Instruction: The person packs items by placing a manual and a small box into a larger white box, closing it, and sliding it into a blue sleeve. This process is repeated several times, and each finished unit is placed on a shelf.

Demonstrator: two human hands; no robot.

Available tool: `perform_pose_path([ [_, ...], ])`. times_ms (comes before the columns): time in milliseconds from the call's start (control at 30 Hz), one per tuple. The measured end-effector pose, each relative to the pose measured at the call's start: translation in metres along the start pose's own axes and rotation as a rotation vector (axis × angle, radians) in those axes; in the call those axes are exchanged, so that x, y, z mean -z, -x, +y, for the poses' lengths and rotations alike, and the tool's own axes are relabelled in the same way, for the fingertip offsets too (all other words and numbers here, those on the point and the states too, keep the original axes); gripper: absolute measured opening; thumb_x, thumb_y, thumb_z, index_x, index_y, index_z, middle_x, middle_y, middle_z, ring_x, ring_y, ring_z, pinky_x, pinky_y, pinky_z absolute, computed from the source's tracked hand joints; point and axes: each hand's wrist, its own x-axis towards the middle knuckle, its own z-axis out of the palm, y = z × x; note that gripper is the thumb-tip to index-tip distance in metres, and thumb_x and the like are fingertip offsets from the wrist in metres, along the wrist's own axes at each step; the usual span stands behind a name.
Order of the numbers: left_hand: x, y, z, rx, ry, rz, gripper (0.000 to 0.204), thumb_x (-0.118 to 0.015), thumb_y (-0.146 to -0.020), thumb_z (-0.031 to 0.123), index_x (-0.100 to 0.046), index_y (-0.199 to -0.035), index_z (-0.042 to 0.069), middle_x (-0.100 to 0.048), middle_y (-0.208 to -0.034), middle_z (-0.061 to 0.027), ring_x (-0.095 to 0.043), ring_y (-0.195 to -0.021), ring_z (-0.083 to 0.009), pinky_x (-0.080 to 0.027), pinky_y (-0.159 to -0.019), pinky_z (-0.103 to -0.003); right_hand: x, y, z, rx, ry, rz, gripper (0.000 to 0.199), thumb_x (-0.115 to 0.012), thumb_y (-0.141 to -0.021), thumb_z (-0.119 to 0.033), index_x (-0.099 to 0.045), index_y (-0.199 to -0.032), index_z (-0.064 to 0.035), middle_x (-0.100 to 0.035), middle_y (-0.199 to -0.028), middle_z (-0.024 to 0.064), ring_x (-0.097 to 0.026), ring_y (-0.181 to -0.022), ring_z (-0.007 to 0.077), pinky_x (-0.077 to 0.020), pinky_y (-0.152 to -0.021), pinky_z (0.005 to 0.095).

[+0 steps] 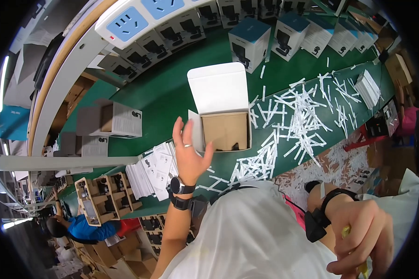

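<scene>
An open white box (219, 89) stands on the green table with its lid flap raised. Inside it is a brown cardboard insert (224, 129), with a small dark part showing at its near edge. My left hand (191, 156) is at the left side of the box, fingers apart and holding nothing. Its thumb reaches toward the box's near left corner; I cannot tell whether it touches. At the lower right, away from the table, my right hand (365, 232) is closed around a slim yellow object (346, 231), mostly hidden by the fingers.
White paper strips (305, 114) lie scattered right of the box. Printed leaflets (149, 172) are stacked beside my left wrist. Closed boxes (250, 44) line the back; opened boxes (121, 120) stand left. A wooden rack (108, 197), a power strip (125, 23) and another person (91, 228) are also there.
</scene>
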Motion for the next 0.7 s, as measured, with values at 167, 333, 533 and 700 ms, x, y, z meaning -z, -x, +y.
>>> perform_pose_path([
  [167,-0.031,0.028,-0.016,0.353,0.443,-0.007,0.054,-0.067,-0.089,0.012,-0.049,-0.136,-0.006,-0.048,-0.14,-0.0258,-0.054,-0.123,-0.0377,-0.043,-0.103,-0.043,0.011,-0.003,-0.007,-0.007,0.04,-0.003,0.035,-0.074,-0.085,-0.002,-0.073,-0.117,-0.0156,-0.068,-0.116,-0.0137,-0.06,-0.058,0.0094,-0.0308,-0.047,0.0271],
  [333,-0.041,0.04,-0.007,0.509,0.505,-0.157,0.041,-0.05,-0.099,0.012,-0.049,-0.134,-0.008,-0.056,-0.129,-0.0286,-0.055,-0.119,-0.0436,-0.043,-0.101,-0.042,0.015,-0.005,-0.003,-0.018,0.007,-0.005,0.035,-0.073,-0.087,-0.002,-0.072,-0.12,-0.0156,-0.067,-0.127,-0.015,-0.064,-0.062,0.0096,-0.0312,-0.048,0.0276],
  [533,-0.03,0.045,0.002,0.552,0.368,-0.315,0.027,-0.048,-0.101,0.014,-0.06,-0.111,-0.007,-0.065,-0.098,-0.0283,-0.064,-0.092,-0.0446,-0.05,-0.078,-0.046,0.012,0.013,-0.019,0.039,-0.068,0.097,0.027,-0.069,-0.08,0.001,-0.057,-0.06,-0.0117,-0.04,-0.054,0.0032,-0.045,-0.045,0.023,-0.0452,-0.046,0.0354],
  [700,-0.019,0.057,-0.012,0.568,0.384,-0.275,0.023,-0.054,-0.098,0.013,-0.06,-0.107,-0.007,-0.064,-0.091,-0.0232,-0.064,-0.082,-0.0367,-0.05,-0.07,-0.042,0.048,0.091,0.0,-0.814,-0.103,0.94,0.031,-0.064,-0.079,-0.004,-0.048,-0.106,-0.0099,-0.049,-0.096,0.0048,-0.049,-0.066,0.0132,-0.0435,-0.058,0.0256],
])
